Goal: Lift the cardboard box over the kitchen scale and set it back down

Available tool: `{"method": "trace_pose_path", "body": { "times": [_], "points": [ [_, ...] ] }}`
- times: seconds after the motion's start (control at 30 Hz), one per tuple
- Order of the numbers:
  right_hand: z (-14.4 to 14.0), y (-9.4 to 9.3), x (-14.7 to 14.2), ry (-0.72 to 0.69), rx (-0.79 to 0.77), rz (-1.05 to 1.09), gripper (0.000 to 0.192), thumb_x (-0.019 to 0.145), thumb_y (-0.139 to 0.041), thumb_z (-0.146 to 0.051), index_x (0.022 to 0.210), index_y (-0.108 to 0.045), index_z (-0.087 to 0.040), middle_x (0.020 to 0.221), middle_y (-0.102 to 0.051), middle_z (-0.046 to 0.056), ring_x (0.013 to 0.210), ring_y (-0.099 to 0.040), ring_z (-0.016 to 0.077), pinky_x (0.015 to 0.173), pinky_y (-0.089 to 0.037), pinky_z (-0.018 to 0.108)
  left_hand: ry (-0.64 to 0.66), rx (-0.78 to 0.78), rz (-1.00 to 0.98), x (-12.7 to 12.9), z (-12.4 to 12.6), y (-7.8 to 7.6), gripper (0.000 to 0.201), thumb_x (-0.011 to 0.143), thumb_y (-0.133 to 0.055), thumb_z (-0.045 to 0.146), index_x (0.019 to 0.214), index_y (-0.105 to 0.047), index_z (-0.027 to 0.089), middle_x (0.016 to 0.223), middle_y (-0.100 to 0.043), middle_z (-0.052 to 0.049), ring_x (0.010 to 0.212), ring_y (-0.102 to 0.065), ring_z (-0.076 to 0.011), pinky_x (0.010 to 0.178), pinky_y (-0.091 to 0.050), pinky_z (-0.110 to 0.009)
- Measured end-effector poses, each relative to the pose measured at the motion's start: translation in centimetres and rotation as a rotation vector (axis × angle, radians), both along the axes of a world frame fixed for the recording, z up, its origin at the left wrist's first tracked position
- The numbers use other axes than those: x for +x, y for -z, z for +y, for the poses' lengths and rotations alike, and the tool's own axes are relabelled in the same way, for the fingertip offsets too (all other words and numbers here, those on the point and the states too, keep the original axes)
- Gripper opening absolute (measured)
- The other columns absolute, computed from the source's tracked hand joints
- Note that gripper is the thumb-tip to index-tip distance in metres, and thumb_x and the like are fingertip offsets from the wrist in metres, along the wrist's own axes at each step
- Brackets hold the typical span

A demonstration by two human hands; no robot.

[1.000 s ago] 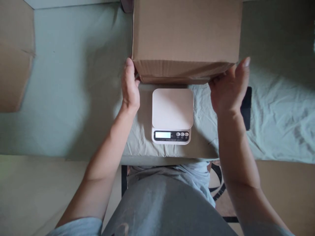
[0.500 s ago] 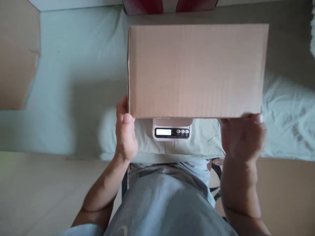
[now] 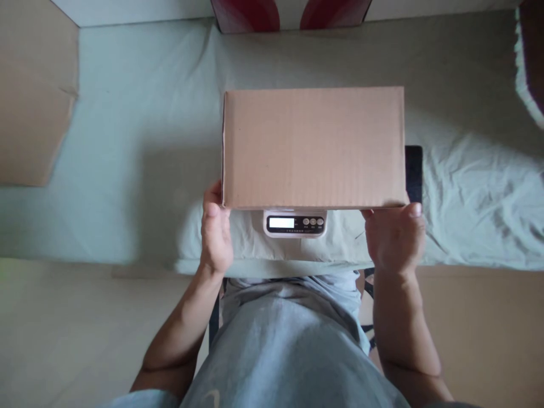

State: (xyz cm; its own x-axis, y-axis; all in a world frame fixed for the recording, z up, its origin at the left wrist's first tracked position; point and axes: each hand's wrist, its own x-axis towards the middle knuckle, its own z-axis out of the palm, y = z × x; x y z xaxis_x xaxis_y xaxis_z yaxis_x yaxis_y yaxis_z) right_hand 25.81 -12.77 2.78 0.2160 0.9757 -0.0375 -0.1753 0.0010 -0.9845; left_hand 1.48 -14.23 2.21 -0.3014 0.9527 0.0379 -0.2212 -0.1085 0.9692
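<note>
A plain brown cardboard box [image 3: 314,148] is held between my two hands, level above a small white digital scale [image 3: 295,231]. My left hand [image 3: 216,235] grips its near left corner, thumb at the edge and fingers around the left side. At the near right corner my right hand [image 3: 397,235] is closed on the box, its thumb on the edge and the other fingers partly hidden beneath. Only the scale's front shows, with a lit display and several buttons; the box covers its platform. Whether the box touches the platform I cannot tell.
A pale green cloth [image 3: 170,73] covers the table. Brown cardboard [image 3: 29,107] lies at the left, and a white box with red shapes [image 3: 291,14] stands along the back. A flat black object [image 3: 413,173] is partly hidden by the held box's right side.
The cardboard box looks smaller, having been lowered away from the camera toward the scale. My right hand has shifted left with it, and the black object has come into view.
</note>
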Motion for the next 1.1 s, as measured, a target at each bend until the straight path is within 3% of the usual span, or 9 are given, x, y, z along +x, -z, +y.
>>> {"method": "trace_pose_path", "body": {
  "times": [0.13,0.3,0.43,0.53,0.67,0.83,1.0,1.1],
  "points": [
    [0.2,1.3,0.7,0.065,-0.037,0.044,0.048,0.085,-0.037,-0.062,0.106,-0.064,-0.03,0.112,-0.067,0.005,0.115,-0.061,0.0242,0.099,-0.05,0.047,-0.029,-0.038,-0.023,-0.6,-0.1,1.8,0.037,0.092,-0.04,0.05,0.116,-0.063,0.035,0.125,-0.065,0.0,0.126,-0.054,-0.023,0.104,-0.047,-0.039],
    [-0.2,3.5,1.3,0.067,-0.143,0.116,0.029,0.081,-0.055,-0.045,0.101,-0.065,-0.028,0.105,-0.071,0.003,0.114,-0.062,0.0208,0.1,-0.049,0.042,-0.022,-0.149,-0.018,-1.7,0.0,4.9,0.033,0.088,-0.048,0.045,0.112,-0.064,0.028,0.124,-0.065,-0.003,0.123,-0.056,-0.0211,0.104,-0.048,-0.037],
    [-0.5,4.0,1.1,0.123,-0.137,0.117,0.027,0.081,-0.054,-0.036,0.104,-0.065,-0.027,0.104,-0.072,0.002,0.109,-0.064,0.0185,0.101,-0.048,0.041,-0.033,-0.142,-0.041,-2.1,0.4,5.4,0.033,0.088,-0.049,0.045,0.108,-0.065,0.024,0.12,-0.066,-0.006,0.118,-0.061,-0.0217,0.101,-0.049,-0.038],
    [-0.7,3.4,1.0,0.114,-0.108,0.103,0.029,0.083,-0.051,-0.042,0.104,-0.066,-0.028,0.108,-0.072,0.001,0.109,-0.065,0.0193,0.103,-0.046,0.043,-0.031,-0.109,0.031,-1.9,-0.1,4.5,0.033,0.091,-0.046,0.043,0.113,-0.063,0.024,0.118,-0.067,-0.007,0.117,-0.061,-0.0217,0.102,-0.049,-0.038],
    [-1.2,2.1,0.6,0.119,0.049,0.06,0.039,0.086,-0.044,-0.054,0.106,-0.068,-0.031,0.112,-0.071,0.001,0.112,-0.063,0.0217,0.106,-0.043,0.045,-0.155,-0.003,0.178,-0.8,-1.8,2.5,0.03,0.092,-0.046,0.043,0.114,-0.061,0.027,0.127,-0.061,-0.005,0.123,-0.055,-0.0206,0.102,-0.047,-0.035],
    [-1.1,0.3,-0.5,0.078,0.146,0.034,0.041,0.081,-0.049,-0.058,0.102,-0.071,-0.03,0.104,-0.071,0.002,0.111,-0.063,0.0228,0.105,-0.043,0.043,-0.048,-0.025,0.217,1.2,-2.7,0.3,0.042,0.09,-0.042,0.057,0.117,-0.058,0.031,0.134,-0.055,-0.003,0.13,-0.049,-0.022,0.109,-0.042,-0.037],
    [1.6,-2.7,-1.0,0.013,0.207,0.009,0.039,0.083,-0.046,-0.057,0.105,-0.07,-0.035,0.115,-0.066,-0.001,0.128,-0.053,0.0239,0.116,-0.036,0.046,-0.056,0.071,0.241,1.1,0.9,-2.0,0.04,0.087,-0.044,0.063,0.112,-0.06,0.037,0.13,-0.056,0.003,0.135,-0.045,-0.022,0.113,-0.04,-0.038],
    [3.9,-4.1,-1.0,-0.018,0.239,-0.026,0.038,0.088,-0.039,-0.054,0.108,-0.066,-0.038,0.114,-0.064,-0.002,0.132,-0.05,0.0234,0.119,-0.035,0.043,-0.049,0.143,0.308,0.6,4.0,-3.3,0.045,0.085,-0.046,0.067,0.12,-0.056,0.042,0.134,-0.053,0.007,0.138,-0.042,-0.0227,0.113,-0.042,-0.039]
  ]
}}
